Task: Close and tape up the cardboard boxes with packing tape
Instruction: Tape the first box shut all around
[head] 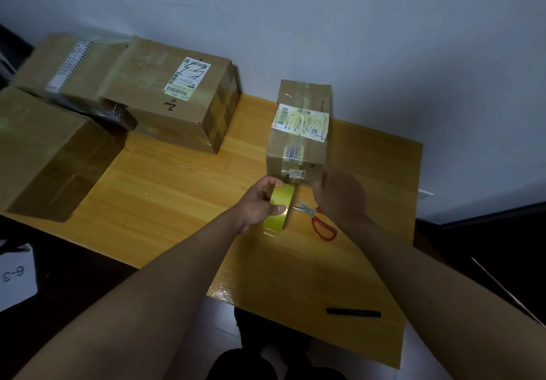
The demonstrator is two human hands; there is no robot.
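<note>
Nearest me, at about five o'clock on the wooden table (183, 190), lies a black marker (353, 312), untouched. Further in, my left hand (260, 199) grips the yellow tape roll (279, 207), thumb across its outer face and fingers curled round its far side. Just right of the roll, at three o'clock from it, the red-handled scissors (320, 220) lie on the table, blades pointing towards the roll. My right hand (339, 195) is at the near end face of the small box (301, 131), its back towards me; its fingers are curled towards the box, seemingly on the tape's free end, but I cannot tell, because the hand hides them.

The small box lies at twelve o'clock from my hands, closed, with old labels and clear tape along its top. As I judge it, I am starting a strip on its near end.

The risks: the free end could fold back on itself if I let it slacken, or the strip could run crooked off the seam if I pull the roll at an angle. The light box might slide away, since neither hand holds it down.

Farther off, at ten o'clock, the labelled box (174, 96) sits by the wall, with the left boxes (44, 149) beyond nine o'clock, one flap looking open.
</note>
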